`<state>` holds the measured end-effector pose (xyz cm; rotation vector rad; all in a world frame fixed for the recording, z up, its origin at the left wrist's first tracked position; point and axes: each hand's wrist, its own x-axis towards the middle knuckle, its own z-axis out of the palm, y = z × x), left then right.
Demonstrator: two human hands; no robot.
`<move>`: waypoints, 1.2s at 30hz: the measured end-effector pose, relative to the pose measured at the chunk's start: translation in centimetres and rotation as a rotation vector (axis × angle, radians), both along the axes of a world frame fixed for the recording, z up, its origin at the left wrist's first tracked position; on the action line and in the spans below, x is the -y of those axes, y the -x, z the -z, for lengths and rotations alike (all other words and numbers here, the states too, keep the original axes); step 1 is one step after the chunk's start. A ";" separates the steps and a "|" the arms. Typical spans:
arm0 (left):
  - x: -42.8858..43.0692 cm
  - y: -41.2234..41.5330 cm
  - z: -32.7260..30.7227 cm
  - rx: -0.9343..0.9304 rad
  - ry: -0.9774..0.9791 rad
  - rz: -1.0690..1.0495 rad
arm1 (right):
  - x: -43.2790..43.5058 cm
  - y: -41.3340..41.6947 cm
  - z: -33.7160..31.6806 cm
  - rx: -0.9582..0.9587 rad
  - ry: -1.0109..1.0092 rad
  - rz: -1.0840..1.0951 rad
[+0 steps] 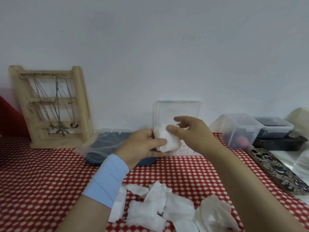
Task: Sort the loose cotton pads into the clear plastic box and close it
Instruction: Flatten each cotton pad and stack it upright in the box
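Head view. Grips stack of cotton pads (167, 139) in left hand (143, 144), fingers curled round it, above bench (41, 173), just before clear plastic box (179, 110), lid upright at wall. Holds right hand (192, 133) beside stack, fingers loosely spread, thumb touching it. Loose cotton pads (167, 208) heaped on bench between forearms.

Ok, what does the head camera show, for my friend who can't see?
A left hand holds a small stack of white cotton pads before an open clear plastic box. More loose white pads lie on the red-and-white cloth.
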<state>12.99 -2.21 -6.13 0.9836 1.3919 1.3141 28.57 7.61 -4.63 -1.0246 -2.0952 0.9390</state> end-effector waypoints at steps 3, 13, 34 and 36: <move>-0.4 0.2 0.1 0.036 -0.001 0.028 | 0.2 0.0 0.2 -0.134 0.411 -0.121; -0.7 0.7 0.4 -0.124 -0.073 -0.138 | 0.1 -0.2 0.3 -0.187 0.409 -0.190; -10.6 -1.9 -0.5 -1.214 0.088 0.161 | -8.9 -4.4 -3.2 0.144 0.360 -0.082; -10.7 -1.6 0.0 -1.305 0.148 0.196 | -9.1 -4.3 -2.9 0.170 0.369 -0.081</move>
